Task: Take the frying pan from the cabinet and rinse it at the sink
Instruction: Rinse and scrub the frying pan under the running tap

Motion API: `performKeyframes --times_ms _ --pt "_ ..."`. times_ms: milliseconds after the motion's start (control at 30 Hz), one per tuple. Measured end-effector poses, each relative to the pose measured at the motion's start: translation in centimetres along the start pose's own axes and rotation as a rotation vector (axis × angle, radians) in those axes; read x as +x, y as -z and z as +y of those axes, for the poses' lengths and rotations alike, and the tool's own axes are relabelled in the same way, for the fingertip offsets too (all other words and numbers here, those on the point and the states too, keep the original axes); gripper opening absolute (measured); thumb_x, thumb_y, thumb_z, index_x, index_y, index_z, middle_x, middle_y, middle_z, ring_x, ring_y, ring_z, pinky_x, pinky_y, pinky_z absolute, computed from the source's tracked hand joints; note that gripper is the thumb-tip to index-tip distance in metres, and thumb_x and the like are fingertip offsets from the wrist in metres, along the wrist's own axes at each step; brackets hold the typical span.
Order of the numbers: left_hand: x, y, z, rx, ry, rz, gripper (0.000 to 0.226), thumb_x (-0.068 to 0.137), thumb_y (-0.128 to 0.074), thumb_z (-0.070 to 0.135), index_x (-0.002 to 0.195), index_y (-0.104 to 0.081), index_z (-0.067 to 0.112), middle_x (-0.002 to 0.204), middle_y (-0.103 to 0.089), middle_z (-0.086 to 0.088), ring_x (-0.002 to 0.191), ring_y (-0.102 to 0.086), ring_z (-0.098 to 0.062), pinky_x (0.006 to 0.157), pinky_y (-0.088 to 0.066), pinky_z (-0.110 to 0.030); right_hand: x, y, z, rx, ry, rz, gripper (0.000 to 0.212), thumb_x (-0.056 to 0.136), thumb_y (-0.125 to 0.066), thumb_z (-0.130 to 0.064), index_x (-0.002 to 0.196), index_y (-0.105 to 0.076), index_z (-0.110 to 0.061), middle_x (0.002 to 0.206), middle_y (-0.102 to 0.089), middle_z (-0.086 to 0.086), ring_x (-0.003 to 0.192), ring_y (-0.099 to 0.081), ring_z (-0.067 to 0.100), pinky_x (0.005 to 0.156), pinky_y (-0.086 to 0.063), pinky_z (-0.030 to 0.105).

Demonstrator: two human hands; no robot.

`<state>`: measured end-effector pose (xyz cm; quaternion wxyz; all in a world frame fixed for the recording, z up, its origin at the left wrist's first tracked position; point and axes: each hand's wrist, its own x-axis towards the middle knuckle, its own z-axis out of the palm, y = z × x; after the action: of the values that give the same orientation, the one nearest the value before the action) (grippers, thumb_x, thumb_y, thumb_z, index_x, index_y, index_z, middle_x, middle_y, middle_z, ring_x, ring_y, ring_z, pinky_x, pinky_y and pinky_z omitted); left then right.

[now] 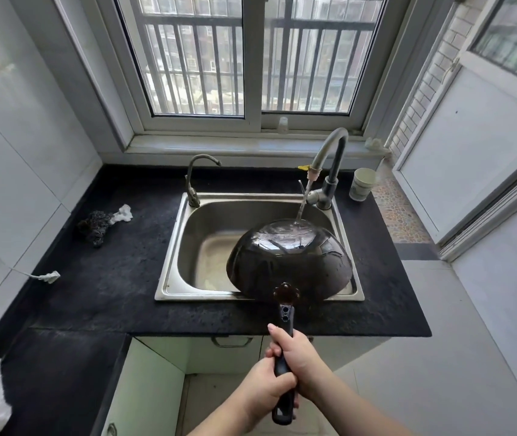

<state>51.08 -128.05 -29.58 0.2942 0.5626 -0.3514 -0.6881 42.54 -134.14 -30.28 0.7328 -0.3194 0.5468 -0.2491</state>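
- The dark round metal frying pan (pixel 288 262) hangs upside down over the steel sink (pixel 169 247), water striking its far base.
- Its long black handle (pixel 284 366) runs near-to-far; left hand (pixel 266 391) grips nearer, right hand (pixel 298 357) farther, fingers wrapped tight.

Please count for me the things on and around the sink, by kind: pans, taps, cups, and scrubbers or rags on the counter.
Pans: 1, the pan, held by the left hand and right hand
Taps: 2, the small tap and big tap
Cups: 1, the cup
Scrubbers or rags: 2, the scrubber and rag
Total: 6
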Motion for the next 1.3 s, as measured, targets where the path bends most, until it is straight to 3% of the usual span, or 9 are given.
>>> performKeyframes --times_ms 233,800,933,1300 --pt "-0.3 -3.2 0.7 -0.027 -0.03 0.013 0.046 0.073 -0.046 0.003 0.118 -0.049 -0.005 0.054 -0.062 -0.007 0.046 -0.06 -0.019 0.049 -0.051 -0.026 -1.7 2.5 -0.9 -0.094 0.027 -0.022 0.032 0.096 -0.058 -0.022 0.069 -0.044 -0.013 0.052 -0.045 0.0 0.056 -0.052 0.016 0.066 -0.045 0.031" --pt "0.7 -8.5 2.9 -0.043 -0.103 0.058 0.022 0.075 -0.046 0.003 0.096 -0.054 0.006 0.055 -0.06 -0.007 0.044 -0.056 -0.022 0.047 -0.052 -0.027 -3.4 7.4 -3.8 -0.109 0.109 -0.014 0.033 0.096 -0.059 -0.019 0.067 -0.043 -0.012 0.049 -0.044 0.001 0.054 -0.053 0.017 0.063 -0.046 0.032" --pt "0.7 -9.1 3.4 -0.046 -0.122 0.053 0.021 0.079 -0.043 -0.001 0.096 -0.054 0.006 0.057 -0.058 -0.012 0.042 -0.055 -0.02 0.046 -0.051 -0.027 -3.7 7.9 -4.4 -0.13 0.112 -0.012 0.04 0.095 -0.059 -0.021 0.059 -0.044 -0.014 0.05 -0.046 0.001 0.056 -0.053 0.017 0.065 -0.046 0.032" --pt "0.5 -8.9 5.1 -0.055 -0.127 0.012 0.014 0.074 -0.046 0.008 0.086 -0.053 0.004 0.054 -0.056 -0.009 0.04 -0.053 -0.017 0.043 -0.047 -0.024 -4.3 7.3 -6.1 -0.033 0.082 0.034 0.038 0.096 -0.057 -0.019 0.061 -0.044 -0.012 0.048 -0.046 -0.001 0.056 -0.052 0.016 0.06 -0.047 0.029"
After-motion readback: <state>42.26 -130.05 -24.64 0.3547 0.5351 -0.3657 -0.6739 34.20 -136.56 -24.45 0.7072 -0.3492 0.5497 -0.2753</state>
